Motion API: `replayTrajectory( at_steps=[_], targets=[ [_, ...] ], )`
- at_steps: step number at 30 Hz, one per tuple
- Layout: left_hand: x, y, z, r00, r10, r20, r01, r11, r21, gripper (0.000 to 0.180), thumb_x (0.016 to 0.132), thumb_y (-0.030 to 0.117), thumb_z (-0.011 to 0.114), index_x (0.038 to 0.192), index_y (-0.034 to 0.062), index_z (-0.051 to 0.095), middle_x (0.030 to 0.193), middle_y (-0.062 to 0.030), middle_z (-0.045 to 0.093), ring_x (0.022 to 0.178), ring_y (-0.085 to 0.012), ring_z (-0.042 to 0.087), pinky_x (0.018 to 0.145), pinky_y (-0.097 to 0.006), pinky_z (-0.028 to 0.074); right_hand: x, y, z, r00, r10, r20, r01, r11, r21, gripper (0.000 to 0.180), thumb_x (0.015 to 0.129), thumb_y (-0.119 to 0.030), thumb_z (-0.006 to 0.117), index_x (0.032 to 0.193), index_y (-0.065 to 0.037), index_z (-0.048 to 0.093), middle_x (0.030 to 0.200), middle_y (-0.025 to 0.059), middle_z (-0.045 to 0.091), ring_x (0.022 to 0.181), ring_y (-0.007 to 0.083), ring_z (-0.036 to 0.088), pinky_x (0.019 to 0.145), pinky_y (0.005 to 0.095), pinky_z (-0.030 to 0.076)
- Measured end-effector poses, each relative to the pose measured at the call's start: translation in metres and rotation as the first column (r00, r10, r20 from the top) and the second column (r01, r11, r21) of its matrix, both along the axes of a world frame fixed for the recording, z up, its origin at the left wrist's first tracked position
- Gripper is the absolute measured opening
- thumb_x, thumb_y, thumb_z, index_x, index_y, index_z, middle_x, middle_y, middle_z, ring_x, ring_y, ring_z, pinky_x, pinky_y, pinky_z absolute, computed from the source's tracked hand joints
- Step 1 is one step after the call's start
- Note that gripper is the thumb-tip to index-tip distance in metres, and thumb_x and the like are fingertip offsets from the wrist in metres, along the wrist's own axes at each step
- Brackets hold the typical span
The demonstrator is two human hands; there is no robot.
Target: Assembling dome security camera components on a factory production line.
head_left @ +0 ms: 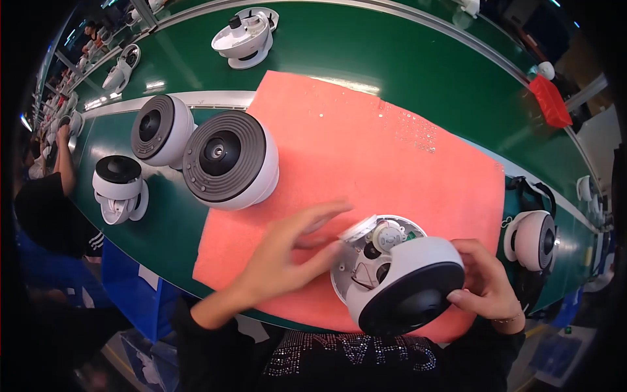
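Note:
On the salmon-coloured mat lies a ball-shaped white device, probably a camera, with its round base (pixel 339 274) opened. Wires, a small round motor-like part (pixel 388 235) and a bit of green board show inside. My right hand (pixel 486 281) grips the device's white head (pixel 418 251) at its right side, thumb near the rim of the black face (pixel 415 297). The head is tilted toward me. My left hand (pixel 287 251) is open, fingers apart, beside the left rim of the base. Close to its fingertips a white cover piece (pixel 360 228) stands tilted; whether they touch it I cannot tell.
Two devices with ringed grey faces stand at the mat's left, the nearer one (pixel 232 160) overlapping the mat (pixel 366 157). A smaller black-topped unit (pixel 119 189) stands farther left, another (pixel 532 240) at right. An opened unit (pixel 245 38) sits on the green belt (pixel 392 49). A co-worker (pixel 49 209) is at far left.

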State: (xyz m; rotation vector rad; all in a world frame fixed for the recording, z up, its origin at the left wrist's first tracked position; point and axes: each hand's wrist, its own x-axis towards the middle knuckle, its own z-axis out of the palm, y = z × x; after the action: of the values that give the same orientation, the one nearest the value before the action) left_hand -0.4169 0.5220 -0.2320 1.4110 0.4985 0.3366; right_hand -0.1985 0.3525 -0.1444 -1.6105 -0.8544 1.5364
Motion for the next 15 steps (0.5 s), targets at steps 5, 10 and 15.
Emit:
replayTrajectory(
  at_steps=[5,10,15],
  targets=[
    [-0.024,-0.05,0.002,0.996,0.017,0.083,-0.033,0.982,0.186,0.038,0.083,0.026,0.049,0.104,-0.0041,0.059,0.134,-0.0346,0.025,0.124,-0.0431,0.032,0.093,-0.047,0.037,0.004,0.003,0.005,0.992,0.034,-0.121,-0.027,0.998,0.057,0.054,0.075,0.005,0.063,0.116,-0.001,0.028,0.102,0.0121,0.053,0.089,0.0094,0.054,0.066,0.0185,0.045],
    [-0.026,-0.057,-0.016,0.983,-0.118,0.137,0.023,0.832,0.554,0.045,0.08,0.037,0.052,0.093,-0.0053,0.061,0.132,-0.0438,0.008,0.124,-0.0573,0.01,0.102,-0.054,0.015,0.01,0.009,-0.006,0.977,0.197,-0.086,-0.186,0.975,0.122,0.051,0.075,0.004,0.063,0.111,-0.002,0.028,0.097,0.0111,0.053,0.086,0.0082,0.053,0.067,0.0186,0.042],
    [-0.03,-0.054,-0.008,0.985,0.07,0.16,-0.124,0.925,0.358,0.05,0.075,0.04,0.061,0.092,-0.0072,0.06,0.128,-0.0423,0.024,0.117,-0.0491,0.038,0.097,-0.046,0.033,0.005,0.012,-0.005,0.978,0.19,-0.089,-0.185,0.981,0.057,0.051,0.073,0.001,0.067,0.108,-0.002,0.029,0.096,0.0112,0.054,0.086,0.0087,0.054,0.067,0.0205,0.044]
  ],
)
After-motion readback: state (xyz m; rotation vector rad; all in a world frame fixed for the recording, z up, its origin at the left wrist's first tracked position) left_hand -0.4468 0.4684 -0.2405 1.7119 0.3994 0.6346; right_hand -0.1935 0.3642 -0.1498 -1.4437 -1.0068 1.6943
